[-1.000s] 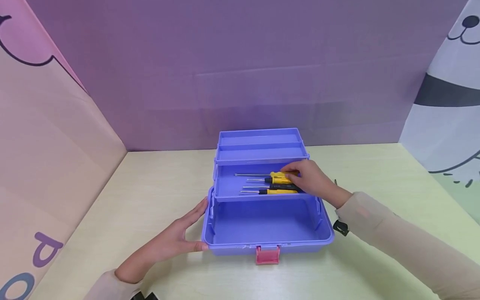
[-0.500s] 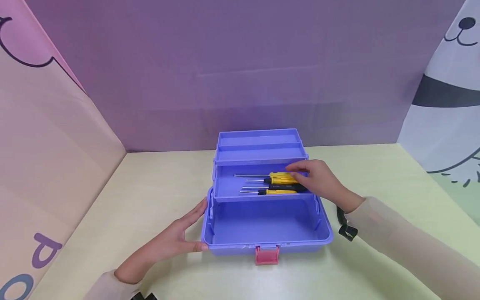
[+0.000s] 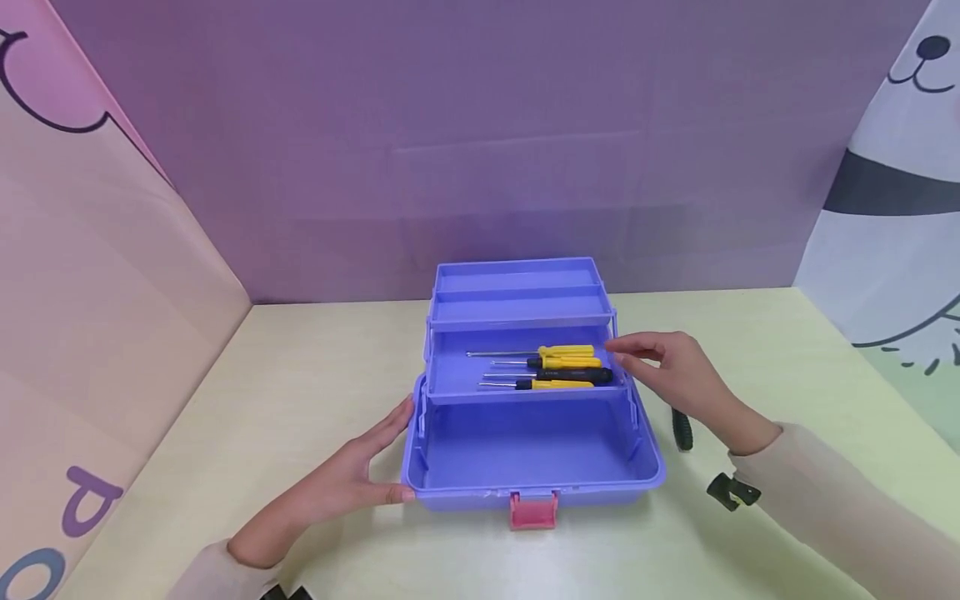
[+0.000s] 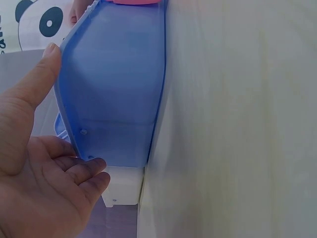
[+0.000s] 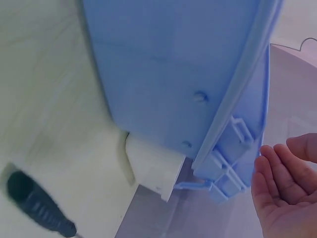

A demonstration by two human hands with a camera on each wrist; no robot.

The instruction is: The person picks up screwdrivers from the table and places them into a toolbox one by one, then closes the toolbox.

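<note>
A purple toolbox (image 3: 536, 500) with a pink latch (image 3: 533, 511) stands open. In its middle tray (image 3: 453, 367) several screwdrivers lie side by side, shafts leftward: a yellow one (image 3: 567, 351) at the back, a black-handled one (image 3: 585, 376) and yellow ones (image 3: 564, 385) with black collars. My left hand (image 3: 348, 475) holds the box's left side, thumb at the front corner; in the left wrist view its fingertips (image 4: 101, 163) bend in at the rim. At the tray's right edge is my right hand (image 3: 678, 371), holding nothing, fingers loosely bent and thumb apart from them.
On the table right of the box lies a screwdriver (image 3: 682, 429) with a dark ribbed handle, partly under my right forearm in the head view. Behind the tray rises a divided upper tray (image 3: 521, 308). A purple wall (image 3: 510, 167) closes off the back of the pale table (image 3: 337, 367).
My right hand has let go of the yellow screwdriver and drawn back to the right, out of the tray. The dark-handled screwdriver on the table now shows. My left hand has stayed put.
</note>
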